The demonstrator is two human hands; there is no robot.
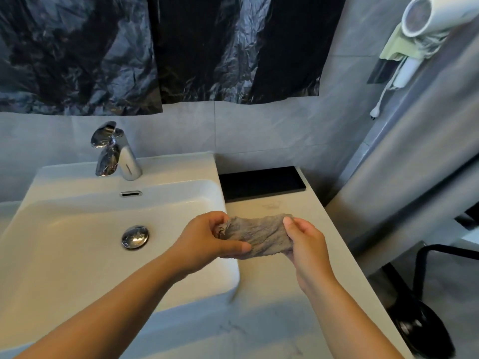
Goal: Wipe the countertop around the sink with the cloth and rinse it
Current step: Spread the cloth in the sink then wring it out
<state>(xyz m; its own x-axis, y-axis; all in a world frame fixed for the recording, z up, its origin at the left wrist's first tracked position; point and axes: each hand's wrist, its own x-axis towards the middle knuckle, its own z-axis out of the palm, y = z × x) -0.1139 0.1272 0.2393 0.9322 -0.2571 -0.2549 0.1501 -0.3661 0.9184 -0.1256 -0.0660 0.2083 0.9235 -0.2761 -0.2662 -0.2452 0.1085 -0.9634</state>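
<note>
A grey cloth (259,233) is stretched between both hands just above the pale countertop (285,281), right of the white sink (85,229). My left hand (207,242) pinches the cloth's left end over the sink's right rim. My right hand (305,242) grips its right end over the counter. The chrome tap (116,151) stands at the back of the sink with no water running. A chrome drain plug (135,237) sits in the dry-looking basin.
A black tray (261,182) lies on the counter against the wall. A white hair dryer (427,19) hangs on the right wall. Black plastic sheeting (155,47) covers the wall above. The counter's right edge drops to a floor with a black stool frame (425,268).
</note>
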